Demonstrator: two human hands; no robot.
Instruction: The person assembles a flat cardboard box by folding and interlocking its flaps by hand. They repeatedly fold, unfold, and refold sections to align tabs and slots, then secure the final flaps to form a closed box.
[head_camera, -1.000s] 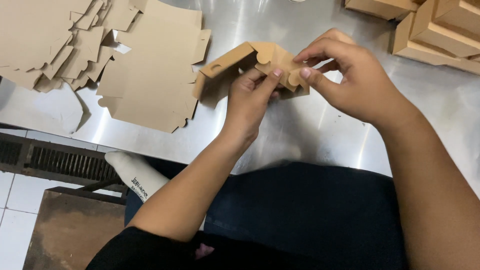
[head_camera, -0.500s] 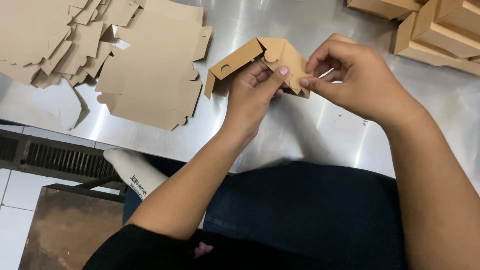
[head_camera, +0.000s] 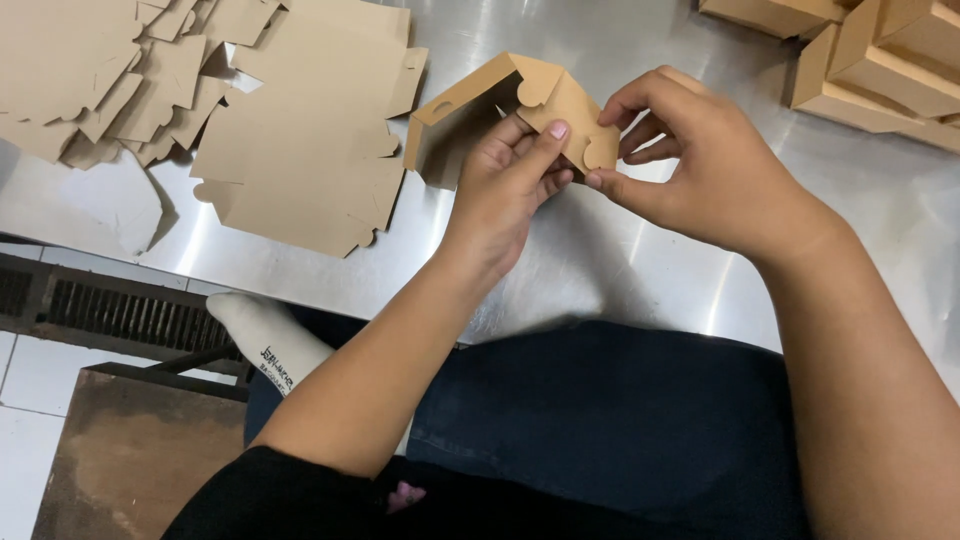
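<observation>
A half-folded brown cardboard box (head_camera: 470, 100) is held just above a shiny metal table (head_camera: 620, 270). My left hand (head_camera: 505, 190) grips it from below, thumb pressed on a rounded flap. My right hand (head_camera: 700, 160) pinches the same flap's tabbed edge from the right, fingers curled over it. One side wall of the box stands up at the left, with a slot cut in it.
A stack of flat die-cut cardboard blanks (head_camera: 300, 150) lies on the table at left, with more loose blanks (head_camera: 90, 80) beyond. Finished folded boxes (head_camera: 880, 60) sit at the top right. Below the table are my dark-trousered lap, a white sock (head_camera: 265, 340), a floor drain grate (head_camera: 90, 310) and a brown stool.
The box has been turned and raised slightly between my hands. Its flap now points up toward the right, and my right fingers have closed on the flap's tab.
</observation>
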